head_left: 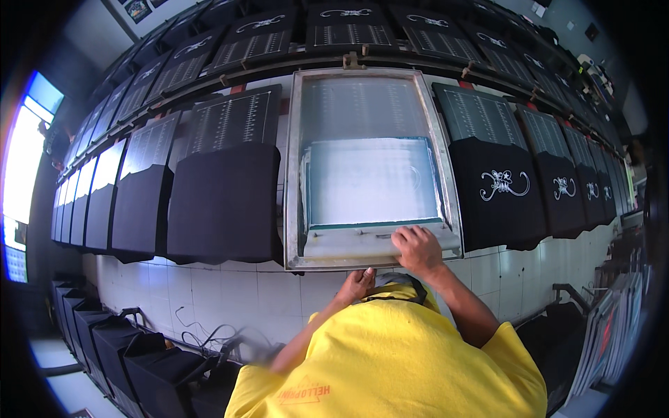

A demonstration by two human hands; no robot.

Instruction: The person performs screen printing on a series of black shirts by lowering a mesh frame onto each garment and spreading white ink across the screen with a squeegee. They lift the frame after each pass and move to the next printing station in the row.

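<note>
My right hand (418, 251) is closed over the right part of a pale squeegee (341, 242), which lies across the near end inside a screen printing frame (293, 174). White ink smears cover much of the screen mesh (373, 181), bordered by a blue-green band. Just below the near rail of that frame is my left hand (357, 284), its fingers curled and the thumb upward. What it holds, if anything, is hidden. A dark grey item (390, 280) shows beside it, against my yellow shirt.
Black shirts on boards flank the frame: a plain one (223, 202) to the left, a white-printed one (496, 184) to the right. Behind runs a metal rail (258, 61) with another row of shirts. Flat frames (613, 327) lean at lower right; cables (202, 331) lie at lower left.
</note>
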